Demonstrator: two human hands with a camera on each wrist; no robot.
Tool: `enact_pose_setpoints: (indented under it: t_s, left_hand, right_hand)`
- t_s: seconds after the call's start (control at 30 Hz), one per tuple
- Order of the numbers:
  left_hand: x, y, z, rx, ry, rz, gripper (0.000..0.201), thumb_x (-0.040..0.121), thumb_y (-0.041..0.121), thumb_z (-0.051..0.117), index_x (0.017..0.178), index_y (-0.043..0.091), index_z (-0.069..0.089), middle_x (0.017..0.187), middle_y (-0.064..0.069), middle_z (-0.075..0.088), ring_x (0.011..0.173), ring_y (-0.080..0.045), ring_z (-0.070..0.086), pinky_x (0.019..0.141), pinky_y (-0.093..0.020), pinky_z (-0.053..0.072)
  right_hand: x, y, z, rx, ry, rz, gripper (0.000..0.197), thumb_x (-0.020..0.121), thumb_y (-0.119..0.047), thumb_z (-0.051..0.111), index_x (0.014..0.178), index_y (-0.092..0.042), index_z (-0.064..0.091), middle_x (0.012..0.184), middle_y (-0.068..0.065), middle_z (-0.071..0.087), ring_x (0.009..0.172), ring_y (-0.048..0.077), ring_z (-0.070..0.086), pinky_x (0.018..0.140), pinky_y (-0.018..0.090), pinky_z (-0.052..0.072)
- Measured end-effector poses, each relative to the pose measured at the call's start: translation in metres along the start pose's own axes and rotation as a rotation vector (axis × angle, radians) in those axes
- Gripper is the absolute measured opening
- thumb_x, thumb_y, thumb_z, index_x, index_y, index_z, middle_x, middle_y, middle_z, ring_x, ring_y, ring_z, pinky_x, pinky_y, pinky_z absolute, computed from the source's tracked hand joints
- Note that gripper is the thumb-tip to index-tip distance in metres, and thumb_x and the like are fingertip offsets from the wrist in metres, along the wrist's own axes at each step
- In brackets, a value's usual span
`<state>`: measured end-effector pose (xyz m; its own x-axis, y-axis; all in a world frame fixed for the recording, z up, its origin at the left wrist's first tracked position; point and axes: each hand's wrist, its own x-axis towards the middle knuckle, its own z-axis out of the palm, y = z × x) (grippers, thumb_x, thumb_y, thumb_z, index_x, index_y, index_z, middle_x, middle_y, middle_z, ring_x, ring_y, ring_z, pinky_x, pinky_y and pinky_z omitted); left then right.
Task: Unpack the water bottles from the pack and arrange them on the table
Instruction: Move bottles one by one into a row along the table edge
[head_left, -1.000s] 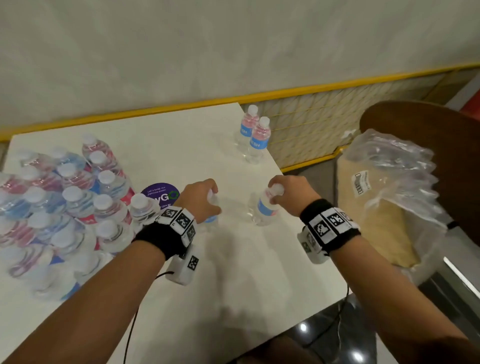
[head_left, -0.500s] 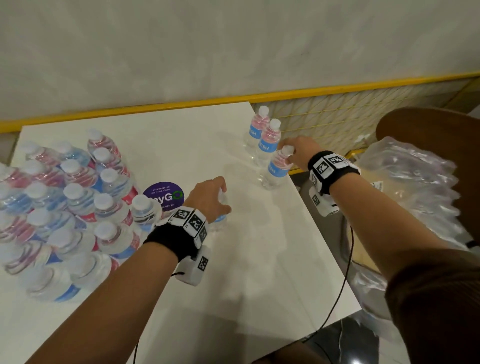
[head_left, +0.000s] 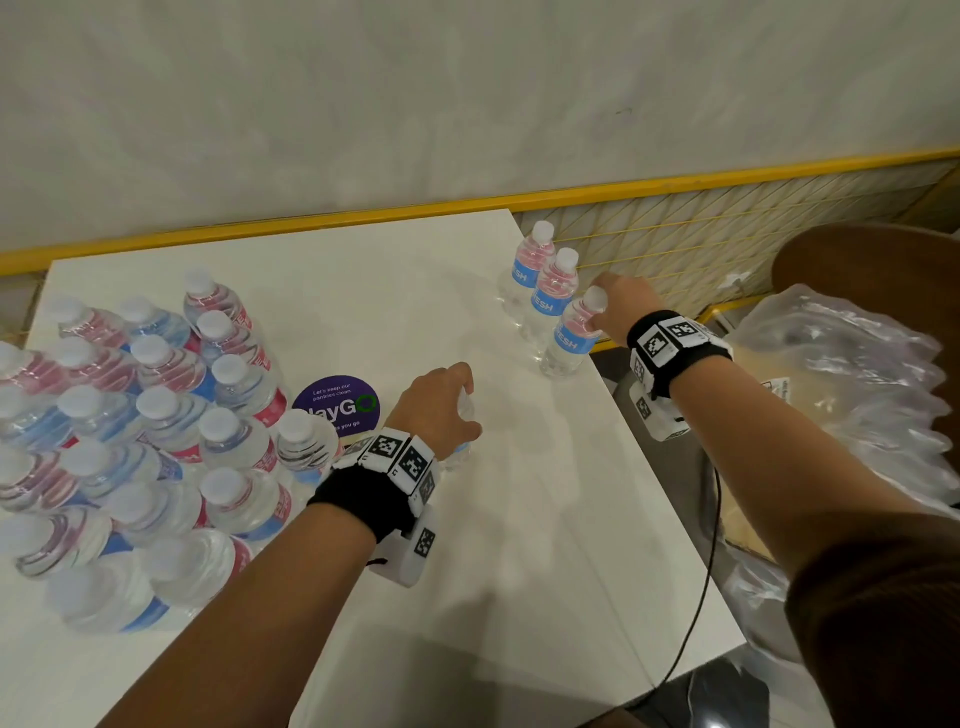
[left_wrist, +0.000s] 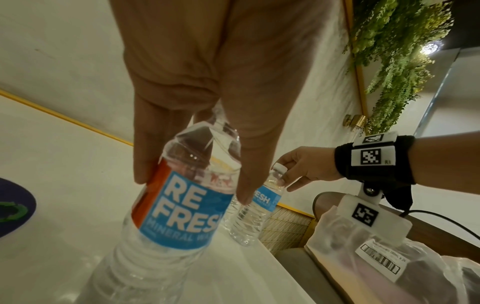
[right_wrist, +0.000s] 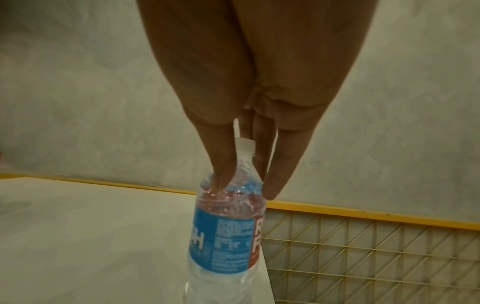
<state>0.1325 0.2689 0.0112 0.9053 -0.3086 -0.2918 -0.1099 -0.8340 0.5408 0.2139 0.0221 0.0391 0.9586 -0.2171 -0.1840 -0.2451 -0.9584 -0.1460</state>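
Note:
My left hand (head_left: 464, 411) grips a clear water bottle (left_wrist: 182, 207) with a blue label by its shoulder, near the middle of the white table (head_left: 519, 561); in the head view the hand hides most of it. My right hand (head_left: 598, 313) pinches another bottle (head_left: 570, 340) at the neck. That bottle stands at the table's right edge, third in a row with two bottles (head_left: 527, 270) behind it. In the right wrist view my fingers (right_wrist: 221, 176) close round the neck under the white cap. Several bottles of the opened pack (head_left: 130, 426) crowd the table's left side.
A purple round sticker (head_left: 337, 405) lies on the table between the pack and my left hand. Crumpled clear plastic wrap (head_left: 841, 395) sits on a chair to the right. A yellow mesh rail (head_left: 701, 249) runs behind the table's right edge.
My right hand has carried its bottle from the table's middle to the far right edge, beside the two standing bottles. My left hand has stayed put on its bottle.

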Motion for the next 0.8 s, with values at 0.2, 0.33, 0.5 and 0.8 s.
enact_pose_setpoints:
  t_s: [0.2,0.33,0.5,0.8]
  left_hand:
    - [-0.0013,-0.0011,0.0008,-0.001,0.006,0.002,0.041,0.079,0.025,0.070,0.112,0.015,0.049,0.111,-0.008,0.057,0.101,-0.027,0.055,0.082,-0.032,0.044]
    - [-0.0007,-0.0008,0.0003,0.005,-0.001,-0.007,0.042,0.080,0.026,0.070,0.114,0.015,0.049,0.112,-0.007,0.056,0.103,-0.027,0.055,0.086,-0.033,0.045]
    - [-0.0005,0.0001,0.0006,0.006,-0.005,-0.007,0.041,0.079,0.026,0.070,0.113,0.016,0.048,0.111,-0.007,0.057,0.101,-0.026,0.055,0.085,-0.032,0.045]
    - [-0.0007,-0.0006,-0.0010,0.004,-0.038,-0.010,0.047,0.080,0.030,0.071,0.118,0.016,0.047,0.117,-0.008,0.055,0.107,-0.026,0.054,0.085,-0.030,0.043]
  right_hand:
    - [0.0020,-0.0021,-0.0030,-0.005,0.004,-0.026,0.043,0.084,-0.012,0.067,0.125,-0.006,0.052,0.120,0.018,0.060,0.113,0.034,0.054,0.087,0.034,0.044]
    - [-0.0017,-0.0045,-0.0056,0.009,0.003,-0.033,0.044,0.086,-0.010,0.065,0.127,-0.006,0.051,0.123,0.018,0.059,0.115,0.034,0.053,0.093,0.038,0.044]
    - [-0.0024,-0.0055,-0.0057,0.039,0.000,-0.020,0.045,0.085,-0.011,0.067,0.126,-0.005,0.051,0.121,0.018,0.060,0.113,0.034,0.055,0.093,0.040,0.046]
    - [0.0024,-0.0075,-0.0015,0.102,-0.004,0.047,0.058,0.084,-0.013,0.068,0.135,-0.007,0.041,0.128,0.018,0.055,0.117,0.034,0.053,0.095,0.041,0.046]
